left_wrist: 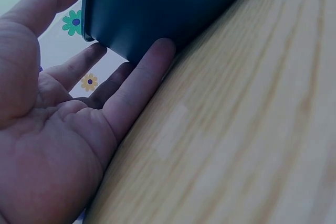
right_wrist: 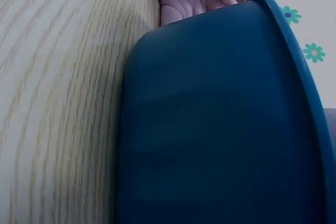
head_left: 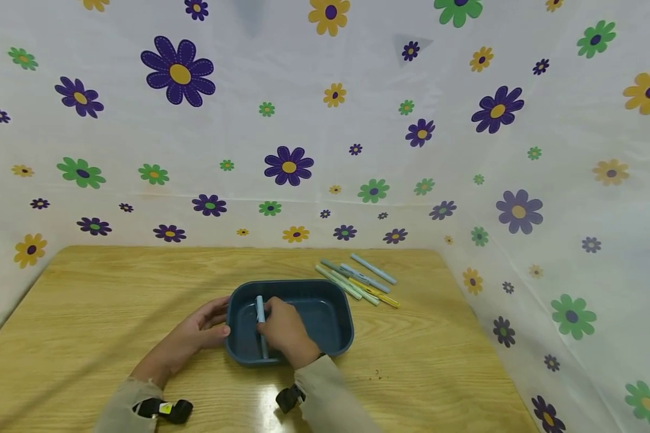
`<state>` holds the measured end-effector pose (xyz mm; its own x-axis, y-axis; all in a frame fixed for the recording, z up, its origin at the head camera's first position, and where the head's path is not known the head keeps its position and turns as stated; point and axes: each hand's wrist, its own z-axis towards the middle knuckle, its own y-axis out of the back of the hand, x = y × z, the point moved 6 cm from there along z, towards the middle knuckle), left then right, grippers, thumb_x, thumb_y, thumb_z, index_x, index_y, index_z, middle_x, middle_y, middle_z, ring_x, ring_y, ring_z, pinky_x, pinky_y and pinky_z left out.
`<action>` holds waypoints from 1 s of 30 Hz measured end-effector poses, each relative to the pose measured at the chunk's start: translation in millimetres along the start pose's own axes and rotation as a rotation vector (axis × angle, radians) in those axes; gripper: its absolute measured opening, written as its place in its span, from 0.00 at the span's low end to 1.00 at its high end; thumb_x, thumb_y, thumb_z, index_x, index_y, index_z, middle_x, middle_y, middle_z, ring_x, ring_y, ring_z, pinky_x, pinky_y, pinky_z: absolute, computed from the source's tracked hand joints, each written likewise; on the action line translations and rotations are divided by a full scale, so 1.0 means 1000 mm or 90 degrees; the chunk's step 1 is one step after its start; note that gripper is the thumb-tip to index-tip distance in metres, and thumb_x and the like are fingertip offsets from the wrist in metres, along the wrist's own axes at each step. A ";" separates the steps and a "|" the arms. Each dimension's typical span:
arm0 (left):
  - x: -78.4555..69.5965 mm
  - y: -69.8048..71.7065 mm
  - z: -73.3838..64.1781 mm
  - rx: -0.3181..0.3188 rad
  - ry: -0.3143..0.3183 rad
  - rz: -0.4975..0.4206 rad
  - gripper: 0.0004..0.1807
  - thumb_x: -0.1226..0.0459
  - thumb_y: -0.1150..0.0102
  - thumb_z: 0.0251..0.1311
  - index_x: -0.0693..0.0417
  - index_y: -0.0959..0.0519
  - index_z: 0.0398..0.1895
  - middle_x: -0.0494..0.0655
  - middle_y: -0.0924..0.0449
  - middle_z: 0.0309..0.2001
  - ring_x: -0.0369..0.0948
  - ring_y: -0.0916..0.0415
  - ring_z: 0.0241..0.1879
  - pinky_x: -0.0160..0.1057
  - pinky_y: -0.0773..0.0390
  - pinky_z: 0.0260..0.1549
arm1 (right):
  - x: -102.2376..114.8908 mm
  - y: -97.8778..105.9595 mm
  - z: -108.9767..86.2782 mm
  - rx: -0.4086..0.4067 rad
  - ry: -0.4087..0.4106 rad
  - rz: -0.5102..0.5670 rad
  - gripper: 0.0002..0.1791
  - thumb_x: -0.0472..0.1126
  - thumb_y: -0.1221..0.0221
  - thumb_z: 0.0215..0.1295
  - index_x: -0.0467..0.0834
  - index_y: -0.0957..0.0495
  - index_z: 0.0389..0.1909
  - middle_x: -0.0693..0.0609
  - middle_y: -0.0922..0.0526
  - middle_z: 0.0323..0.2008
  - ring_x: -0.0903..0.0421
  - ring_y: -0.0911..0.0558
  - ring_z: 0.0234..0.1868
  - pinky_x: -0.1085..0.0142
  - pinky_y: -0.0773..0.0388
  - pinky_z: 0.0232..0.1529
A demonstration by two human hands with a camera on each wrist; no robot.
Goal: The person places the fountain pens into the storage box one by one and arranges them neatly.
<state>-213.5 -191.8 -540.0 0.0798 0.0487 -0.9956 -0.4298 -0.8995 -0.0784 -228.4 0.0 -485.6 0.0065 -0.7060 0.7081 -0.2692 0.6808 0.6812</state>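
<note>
Tray [head_left: 319, 316] on wooden counter [head_left: 422, 361], right hand [head_left: 284, 328] pinching a light-blue pen [head_left: 260, 310] inside it, left hand [head_left: 197, 328] spread out against its outside

Smooth plastic tray [head_left: 322, 319], wooden table [head_left: 433, 361]

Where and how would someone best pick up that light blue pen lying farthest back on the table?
Probably by the middle of its barrel, pinched across its width from above: the light blue pen is long, slim and lies flat on the table. Leaning toward its far side seems easier, since the other pens lie close on its near side.
</note>
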 end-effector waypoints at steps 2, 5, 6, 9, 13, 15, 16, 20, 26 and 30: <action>0.000 -0.001 0.000 0.000 0.001 0.001 0.38 0.66 0.43 0.74 0.53 0.47 0.83 0.62 0.44 0.77 0.43 0.34 0.70 0.40 0.20 0.58 | 0.000 -0.002 0.002 0.002 -0.003 -0.020 0.19 0.35 0.32 0.66 0.36 0.22 0.56 0.47 0.16 0.34 0.57 0.19 0.22 0.65 0.23 0.22; 0.000 -0.001 0.001 0.000 0.004 -0.003 0.38 0.66 0.43 0.74 0.53 0.47 0.83 0.62 0.44 0.77 0.40 0.33 0.69 0.40 0.20 0.58 | 0.001 -0.004 0.005 0.003 -0.007 -0.046 0.18 0.37 0.31 0.66 0.37 0.22 0.54 0.46 0.16 0.40 0.57 0.19 0.29 0.65 0.22 0.27; 0.000 -0.001 0.001 0.001 0.003 -0.002 0.38 0.66 0.43 0.74 0.52 0.47 0.83 0.61 0.44 0.77 0.40 0.33 0.69 0.40 0.21 0.58 | 0.002 -0.004 0.006 0.003 -0.008 -0.049 0.18 0.37 0.31 0.65 0.38 0.21 0.54 0.46 0.15 0.41 0.56 0.19 0.30 0.65 0.22 0.29; -0.001 -0.002 0.001 0.001 0.002 -0.003 0.38 0.66 0.43 0.74 0.52 0.47 0.83 0.60 0.44 0.77 0.38 0.32 0.68 0.40 0.21 0.58 | 0.004 -0.005 0.006 0.001 -0.003 -0.050 0.17 0.38 0.30 0.65 0.38 0.21 0.52 0.46 0.15 0.41 0.56 0.18 0.33 0.65 0.21 0.31; -0.002 -0.002 0.001 0.002 -0.005 -0.001 0.38 0.65 0.43 0.74 0.53 0.47 0.83 0.61 0.44 0.77 0.38 0.31 0.67 0.40 0.21 0.57 | 0.007 -0.008 0.007 0.002 0.005 -0.042 0.16 0.38 0.31 0.65 0.39 0.21 0.50 0.47 0.15 0.42 0.57 0.18 0.35 0.65 0.20 0.34; -0.002 -0.002 0.001 0.001 -0.005 -0.003 0.38 0.65 0.43 0.74 0.53 0.47 0.83 0.61 0.43 0.77 0.37 0.31 0.67 0.40 0.21 0.57 | 0.007 -0.011 0.008 0.005 0.004 -0.034 0.16 0.38 0.31 0.65 0.39 0.21 0.50 0.47 0.15 0.41 0.57 0.18 0.35 0.65 0.20 0.35; -0.002 -0.001 0.001 0.001 -0.005 -0.004 0.38 0.66 0.43 0.74 0.54 0.47 0.83 0.61 0.44 0.77 0.37 0.31 0.67 0.40 0.20 0.57 | 0.007 -0.012 0.009 0.008 0.002 -0.030 0.16 0.38 0.31 0.65 0.39 0.21 0.51 0.47 0.15 0.41 0.57 0.18 0.36 0.65 0.20 0.35; -0.001 -0.001 0.002 0.000 -0.006 -0.005 0.39 0.66 0.43 0.74 0.54 0.47 0.83 0.62 0.44 0.77 0.40 0.32 0.69 0.40 0.20 0.57 | 0.007 -0.014 0.009 0.009 -0.001 -0.017 0.18 0.39 0.30 0.64 0.38 0.22 0.52 0.47 0.16 0.40 0.57 0.18 0.36 0.64 0.19 0.37; -0.001 -0.002 0.001 -0.003 -0.010 0.003 0.38 0.66 0.43 0.74 0.56 0.47 0.82 0.64 0.44 0.77 0.51 0.37 0.72 0.39 0.20 0.57 | 0.008 -0.013 0.009 0.011 0.005 -0.019 0.21 0.41 0.29 0.63 0.38 0.22 0.53 0.46 0.15 0.43 0.56 0.19 0.40 0.63 0.19 0.43; -0.001 -0.002 0.001 -0.004 -0.003 -0.002 0.38 0.67 0.44 0.74 0.55 0.47 0.82 0.64 0.44 0.77 0.46 0.35 0.70 0.39 0.20 0.57 | 0.008 -0.011 0.008 0.016 0.007 -0.017 0.23 0.43 0.29 0.63 0.38 0.22 0.55 0.45 0.15 0.45 0.55 0.18 0.41 0.61 0.20 0.44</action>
<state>-213.7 -189.9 -538.5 0.0762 0.0531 -0.9957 -0.4237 -0.9022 -0.0805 -232.6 -14.6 -489.4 0.0249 -0.7218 0.6916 -0.2935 0.6561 0.6953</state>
